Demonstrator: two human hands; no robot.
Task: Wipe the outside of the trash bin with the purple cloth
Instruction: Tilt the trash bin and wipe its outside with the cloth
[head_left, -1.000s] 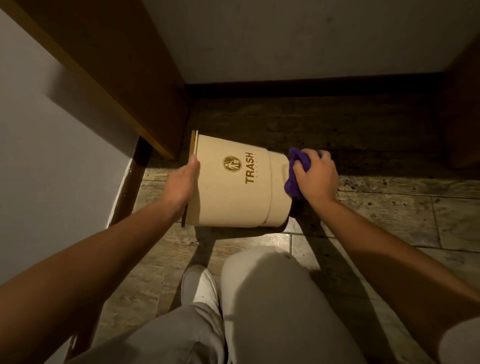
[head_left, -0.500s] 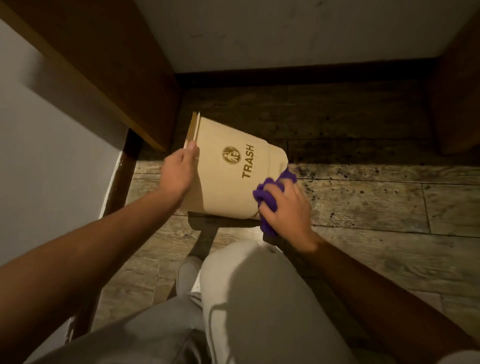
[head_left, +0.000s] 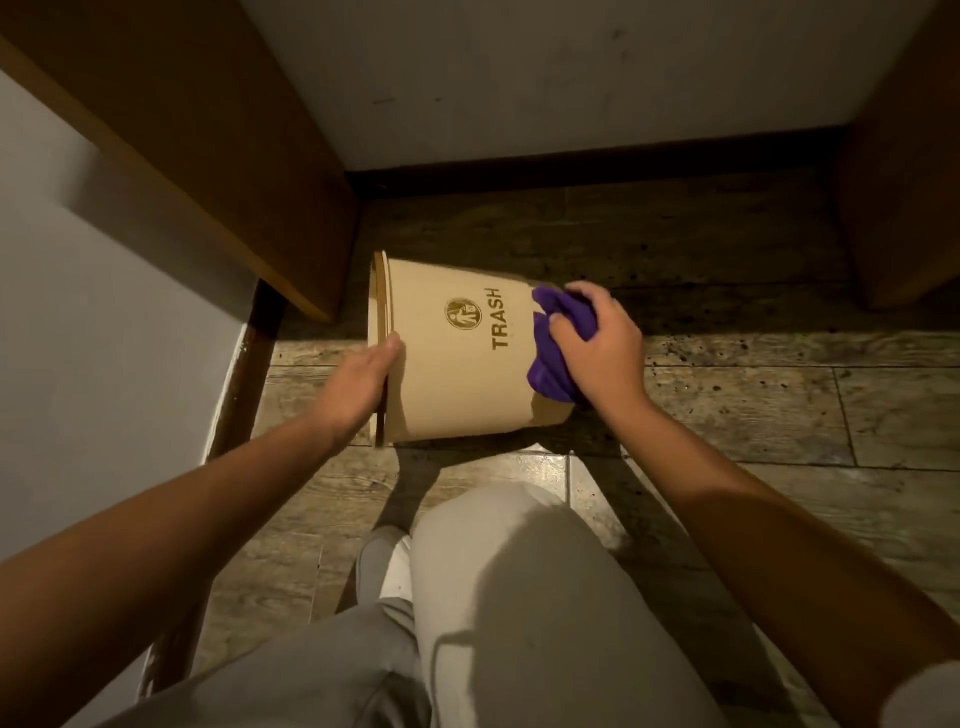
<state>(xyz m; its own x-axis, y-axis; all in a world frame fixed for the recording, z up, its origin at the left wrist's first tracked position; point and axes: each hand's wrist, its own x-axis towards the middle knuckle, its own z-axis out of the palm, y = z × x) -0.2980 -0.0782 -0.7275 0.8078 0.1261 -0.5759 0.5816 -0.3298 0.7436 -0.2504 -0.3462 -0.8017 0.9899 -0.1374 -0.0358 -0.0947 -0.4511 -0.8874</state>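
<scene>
Trash bin (head_left: 457, 374) levelled; purple cloth (head_left: 558, 338) shifted up to base end.

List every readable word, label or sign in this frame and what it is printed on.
"TRASH": printed in brown capitals, turned sideways, on the side of the tipped beige trash bin.
Round brown emblem beside it: a picture only, no legible text in it.
Nothing else readable.

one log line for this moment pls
step: wiping | trash bin: on its side | left hand: grips rim | right hand: presses purple cloth near base
</scene>
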